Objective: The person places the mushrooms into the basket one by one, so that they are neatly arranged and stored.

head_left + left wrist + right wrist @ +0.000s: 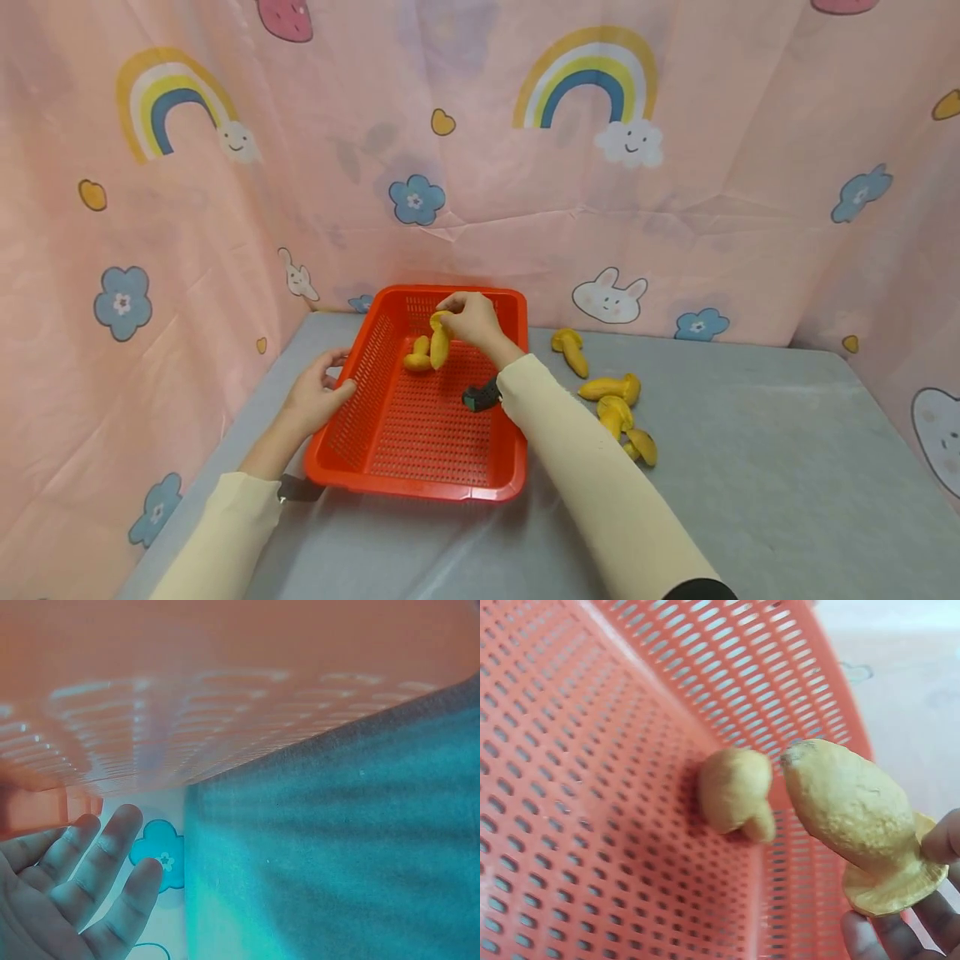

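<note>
My right hand (474,321) pinches a yellow mushroom (440,342) by its cap, above the inside of the red plastic basket (416,484). The right wrist view shows this mushroom (851,806) with its stem pointing away from the fingers. Another yellow mushroom (735,791) lies on the basket floor near the far left corner. My left hand (311,400) is at the basket's left rim, thumb against the edge. In the left wrist view its fingers (112,832) are spread and fairly straight, outside the slotted wall.
Several yellow mushrooms (611,389) lie on the grey table (757,467) to the right of the basket, some partly hidden behind the right sleeve (592,467). A pink patterned curtain (480,183) hangs behind the table and along its sides.
</note>
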Motion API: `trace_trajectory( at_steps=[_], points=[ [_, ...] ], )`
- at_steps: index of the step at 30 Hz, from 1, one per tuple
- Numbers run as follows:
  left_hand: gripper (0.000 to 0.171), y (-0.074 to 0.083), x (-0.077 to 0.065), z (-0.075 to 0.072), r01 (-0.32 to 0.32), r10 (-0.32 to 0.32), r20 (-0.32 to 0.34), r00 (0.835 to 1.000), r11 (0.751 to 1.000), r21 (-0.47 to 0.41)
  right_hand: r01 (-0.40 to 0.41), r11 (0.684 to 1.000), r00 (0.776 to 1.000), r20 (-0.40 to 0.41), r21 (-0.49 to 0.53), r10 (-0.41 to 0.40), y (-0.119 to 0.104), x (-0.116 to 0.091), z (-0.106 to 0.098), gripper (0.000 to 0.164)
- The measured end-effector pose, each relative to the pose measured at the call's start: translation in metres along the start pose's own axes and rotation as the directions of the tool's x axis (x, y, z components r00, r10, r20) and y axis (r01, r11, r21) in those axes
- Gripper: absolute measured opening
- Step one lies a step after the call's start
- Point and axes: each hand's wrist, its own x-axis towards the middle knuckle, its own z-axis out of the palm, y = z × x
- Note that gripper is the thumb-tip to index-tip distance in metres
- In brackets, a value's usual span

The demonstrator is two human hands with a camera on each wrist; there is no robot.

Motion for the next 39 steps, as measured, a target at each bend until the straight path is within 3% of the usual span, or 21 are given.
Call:
trace_trajectory(
  at_steps=[7,15,30,39],
  points=[
    [0.057,-0.001,-0.001,-0.001,-0.002,0.002,-0.005,1.0,1.0,-0.002,-0.031,1.0,1.0,-0.001,-0.008,0.031,0.01,0.005,0.011,0.021],
    [0.056,-0.001,0.001,0.0,0.0,0.0,0.002,1.0,1.0,-0.016,-0.03,0.996,0.997,0.062,-0.078,0.035,0.023,0.011,0.013,0.024],
    [0.057,0.0,0.0,0.0,0.002,-0.002,0.005,1.0,0.999,-0.043,-0.098,0.985,0.989,0.101,-0.144,0.113,0.034,0.019,0.014,0.025],
    [0.057,-0.001,0.0,0.0,0.006,-0.006,0.003,1.0,0.999,-0.045,-0.147,0.982,0.979,0.128,-0.116,0.161,0.039,0.02,0.016,0.025]
  ],
)
